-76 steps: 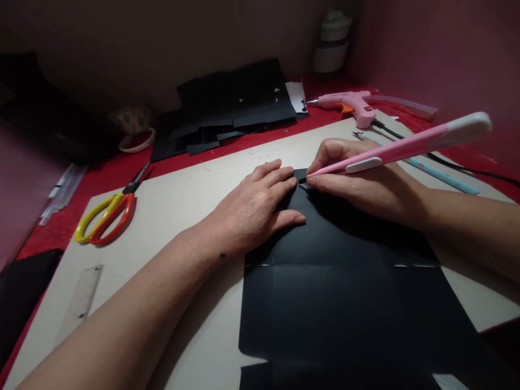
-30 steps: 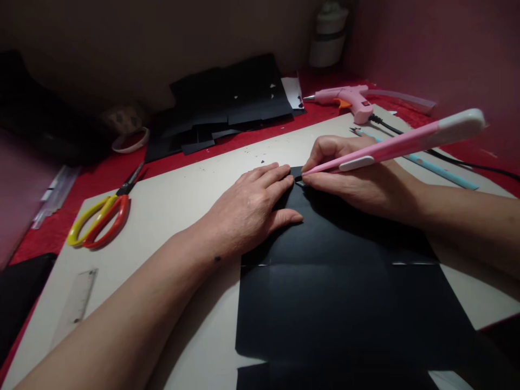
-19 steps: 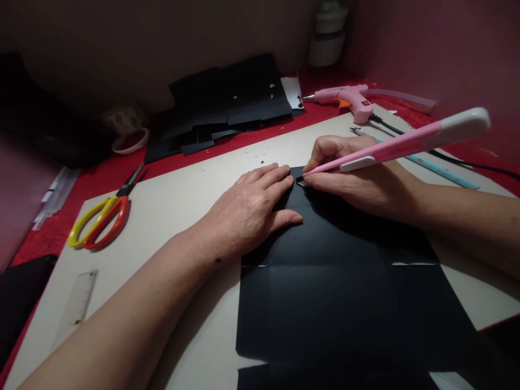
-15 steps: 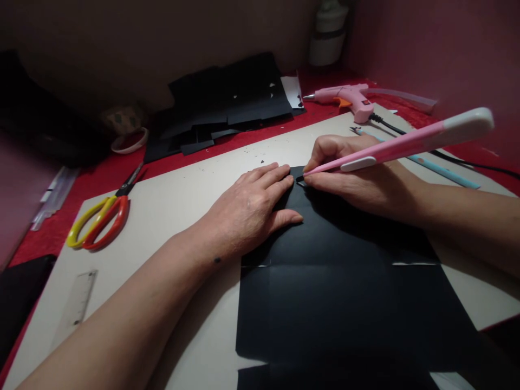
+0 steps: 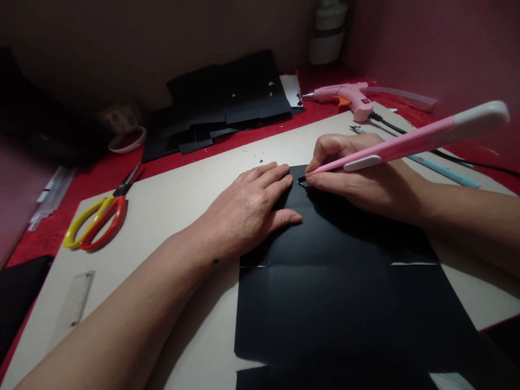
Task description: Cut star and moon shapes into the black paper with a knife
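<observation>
A sheet of black paper (image 5: 333, 303), with fold lines and slits at its sides, lies on a white board (image 5: 179, 200). My left hand (image 5: 254, 206) rests flat on the sheet's upper left part, fingers stretched out and thumb apart. My right hand (image 5: 353, 170) grips a pink and white craft knife (image 5: 422, 140) near its blade end. The knife slants up to the right. Its tip meets the paper near the upper edge, just right of my left fingertips, where a small cut shows.
Scissors (image 5: 99, 216) and a clear ruler (image 5: 75, 303) lie at left. Black paper pieces (image 5: 227, 89), a tape roll (image 5: 128, 141) and a pink glue gun (image 5: 345, 96) are at the back on red cloth (image 5: 162, 168). A blue pencil (image 5: 442, 172) lies beyond my right wrist.
The knife's handle end has swung slightly up and right, and its tip has shifted a little to the right. My left hand stays pressed on the paper.
</observation>
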Motion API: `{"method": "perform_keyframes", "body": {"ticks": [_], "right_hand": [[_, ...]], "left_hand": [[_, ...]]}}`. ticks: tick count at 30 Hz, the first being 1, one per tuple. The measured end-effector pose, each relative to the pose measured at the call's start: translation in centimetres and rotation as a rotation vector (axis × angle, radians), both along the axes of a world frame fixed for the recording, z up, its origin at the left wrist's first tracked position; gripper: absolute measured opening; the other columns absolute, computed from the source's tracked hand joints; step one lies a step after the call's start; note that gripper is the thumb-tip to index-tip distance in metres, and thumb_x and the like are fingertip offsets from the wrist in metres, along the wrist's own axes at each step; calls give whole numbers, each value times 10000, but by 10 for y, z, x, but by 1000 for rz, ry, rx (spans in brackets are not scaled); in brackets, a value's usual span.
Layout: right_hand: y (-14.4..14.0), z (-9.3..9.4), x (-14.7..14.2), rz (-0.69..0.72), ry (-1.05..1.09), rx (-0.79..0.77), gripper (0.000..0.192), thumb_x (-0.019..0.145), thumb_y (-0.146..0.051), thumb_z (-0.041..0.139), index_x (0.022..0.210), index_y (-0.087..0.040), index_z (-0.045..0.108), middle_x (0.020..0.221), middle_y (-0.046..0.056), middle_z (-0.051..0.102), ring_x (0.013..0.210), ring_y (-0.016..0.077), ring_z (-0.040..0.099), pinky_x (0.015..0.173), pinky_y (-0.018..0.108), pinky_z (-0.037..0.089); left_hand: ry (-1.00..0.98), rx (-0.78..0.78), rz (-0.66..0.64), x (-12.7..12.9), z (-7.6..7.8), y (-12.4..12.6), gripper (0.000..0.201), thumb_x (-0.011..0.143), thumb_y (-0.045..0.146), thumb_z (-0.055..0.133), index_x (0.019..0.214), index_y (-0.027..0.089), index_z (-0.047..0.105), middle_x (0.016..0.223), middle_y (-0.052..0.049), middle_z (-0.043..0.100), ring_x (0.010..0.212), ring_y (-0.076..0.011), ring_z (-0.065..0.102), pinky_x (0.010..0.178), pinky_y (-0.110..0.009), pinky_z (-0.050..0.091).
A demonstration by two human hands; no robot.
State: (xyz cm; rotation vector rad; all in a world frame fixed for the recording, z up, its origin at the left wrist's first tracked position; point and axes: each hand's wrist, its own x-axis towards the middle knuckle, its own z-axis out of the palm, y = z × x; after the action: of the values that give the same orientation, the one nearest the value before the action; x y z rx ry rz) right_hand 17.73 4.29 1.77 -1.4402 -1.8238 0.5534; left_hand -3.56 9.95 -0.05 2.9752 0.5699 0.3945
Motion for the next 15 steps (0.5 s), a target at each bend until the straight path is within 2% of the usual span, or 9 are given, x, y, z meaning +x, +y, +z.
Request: {"method": "perform_keyframes", "body": {"ticks": [5,9,15], "right_hand": [[-1,0,-1,-9,6,7,163,734,-93,654,656,-205,564,589,-44,576,547,104,466,506,280,320],[-1,1,-1,-23,3,-4,167,731,-96,648,646,-206,556,585,-42,567,546,106,465,503,285,325],[-2,2,-2,-23,-6,-7,173,736,-106,640,640,-211,542,587,-36,569,550,109,470,501,285,330]], "left_hand": [[-1,5,-2,0,0,1,614,939,504,647,1375,77,577,1479,-210,548,1405,-337,485,1144,-505,433],[5,11,-1,0,0,1,631,950,519,624,1373,54,574,1477,-216,547,1404,-343,485,1147,-495,429],[1,-11,1,1,0,1,601,942,518,638,1375,106,581,1486,-197,546,1410,-335,480,1146,-511,427]]}}
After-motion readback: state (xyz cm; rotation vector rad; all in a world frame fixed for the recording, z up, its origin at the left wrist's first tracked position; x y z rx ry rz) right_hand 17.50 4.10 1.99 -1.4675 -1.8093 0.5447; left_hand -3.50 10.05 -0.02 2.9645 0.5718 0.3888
